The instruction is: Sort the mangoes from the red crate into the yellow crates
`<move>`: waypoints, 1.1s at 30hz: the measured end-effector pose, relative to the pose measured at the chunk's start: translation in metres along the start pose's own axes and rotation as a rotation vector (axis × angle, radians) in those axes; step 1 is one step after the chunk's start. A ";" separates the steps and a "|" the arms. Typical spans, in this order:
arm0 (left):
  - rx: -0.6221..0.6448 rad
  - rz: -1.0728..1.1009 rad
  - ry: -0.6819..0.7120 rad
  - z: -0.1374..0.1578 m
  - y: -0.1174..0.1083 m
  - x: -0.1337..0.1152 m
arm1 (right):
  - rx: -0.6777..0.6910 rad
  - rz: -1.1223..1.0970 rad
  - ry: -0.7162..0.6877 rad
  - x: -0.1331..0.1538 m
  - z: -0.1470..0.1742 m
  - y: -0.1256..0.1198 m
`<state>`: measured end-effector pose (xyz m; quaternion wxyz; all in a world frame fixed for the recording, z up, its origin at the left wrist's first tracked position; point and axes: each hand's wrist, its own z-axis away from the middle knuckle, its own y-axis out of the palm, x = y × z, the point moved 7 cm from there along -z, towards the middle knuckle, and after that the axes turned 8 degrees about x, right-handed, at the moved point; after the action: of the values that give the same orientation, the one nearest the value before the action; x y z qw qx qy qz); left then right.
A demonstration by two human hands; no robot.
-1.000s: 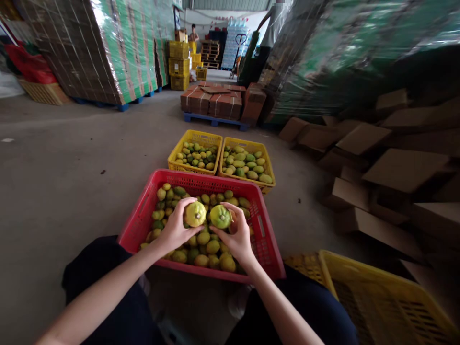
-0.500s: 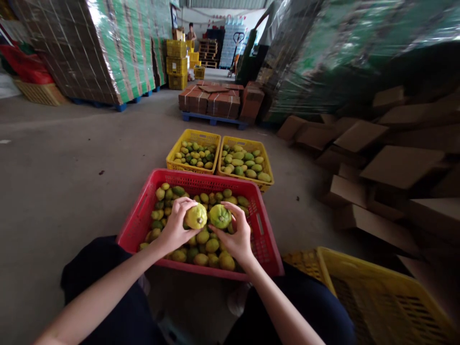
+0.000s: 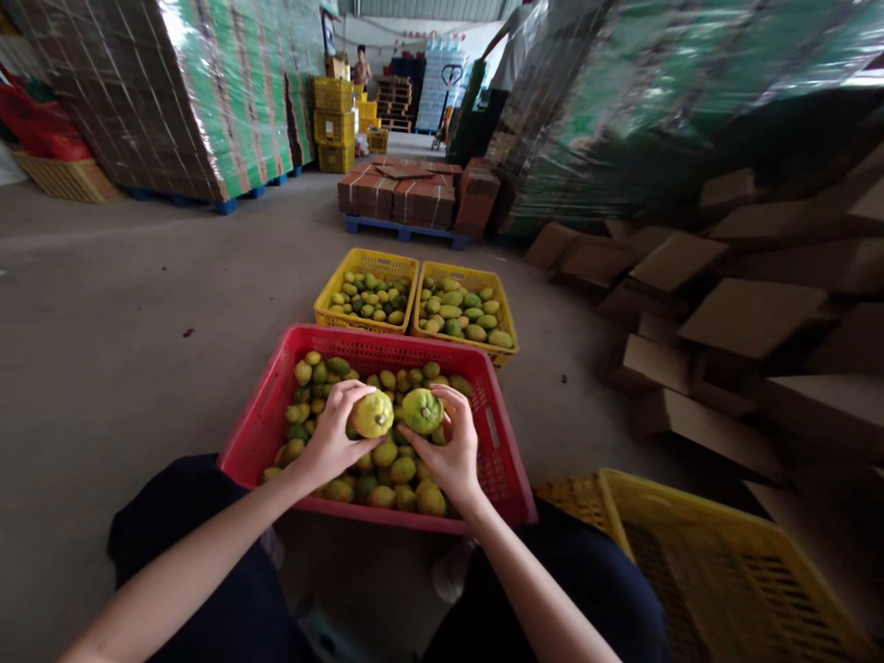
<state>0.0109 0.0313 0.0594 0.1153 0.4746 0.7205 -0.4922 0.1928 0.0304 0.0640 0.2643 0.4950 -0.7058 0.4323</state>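
Your view has swung slightly right; your left fingers [image 3: 347,393] hold a yellow fruit [image 3: 371,414], your right fingers [image 3: 454,399] a greener fruit [image 3: 422,412] just beside it, both over more fruit [image 3: 402,470] in the near red crate [image 3: 266,405], two yellow crates [image 3: 470,345] beyond.

The view swings slightly right, so the far blue pallet [image 3: 404,232] sits farther left. In the left hand [image 3: 335,437], the yellow fruit [image 3: 371,412] seems, in this dim light, turned slightly, its stem end now more rightward.
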 end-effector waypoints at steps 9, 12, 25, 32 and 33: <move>-0.076 0.519 -0.298 0.002 0.009 0.027 | -0.015 -0.075 0.160 -0.014 0.000 -0.002; -0.097 1.023 -0.545 0.005 0.025 0.045 | 0.038 -0.297 0.340 -0.031 -0.001 0.004; 0.002 1.914 -0.818 0.005 0.044 0.050 | 0.259 -0.498 0.696 -0.048 0.012 0.030; -0.080 1.981 -0.781 0.011 0.034 0.048 | 0.125 -0.490 0.764 -0.047 0.053 0.028; -0.068 2.007 -0.791 0.018 0.034 0.045 | 0.107 -0.517 0.774 -0.044 0.062 0.030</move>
<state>0.0096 0.0443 0.0016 0.7038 0.6526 -0.0723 -0.2713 0.1842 0.0009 -0.0117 0.5814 0.4697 -0.3857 0.5410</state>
